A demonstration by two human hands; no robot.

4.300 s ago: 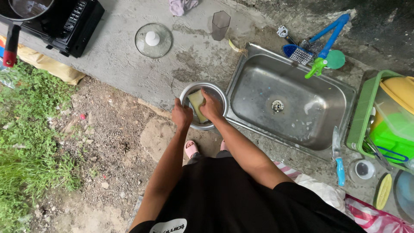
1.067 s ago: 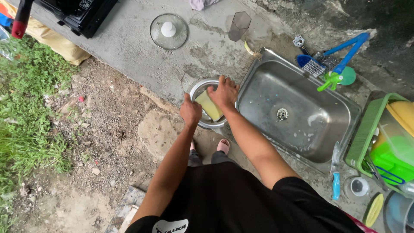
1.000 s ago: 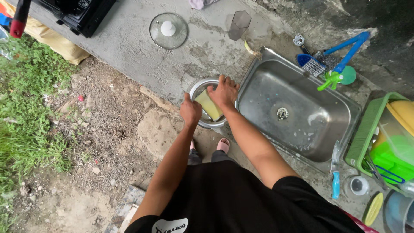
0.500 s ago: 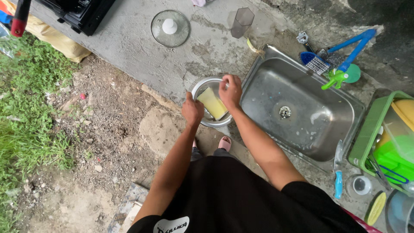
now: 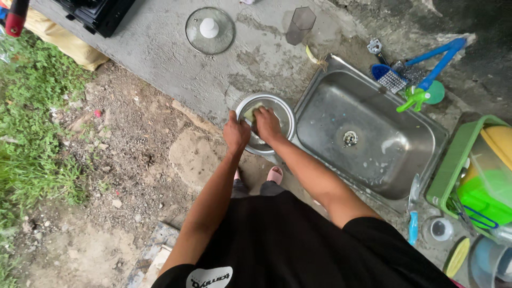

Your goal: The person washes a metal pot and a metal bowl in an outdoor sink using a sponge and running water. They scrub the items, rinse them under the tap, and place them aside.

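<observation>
The left hand (image 5: 236,132) grips the near rim of a round metal bowl (image 5: 280,109) that sits on the concrete counter (image 5: 160,48) just beside the steel sink (image 5: 373,138); the right hand (image 5: 268,124) presses a yellow sponge (image 5: 249,113) inside it, fingers closed over the sponge

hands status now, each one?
Left hand: closed on the rim of the metal bowl.
Right hand: inside the bowl, pressing a yellow-green sponge; grip hard to tell.
</observation>
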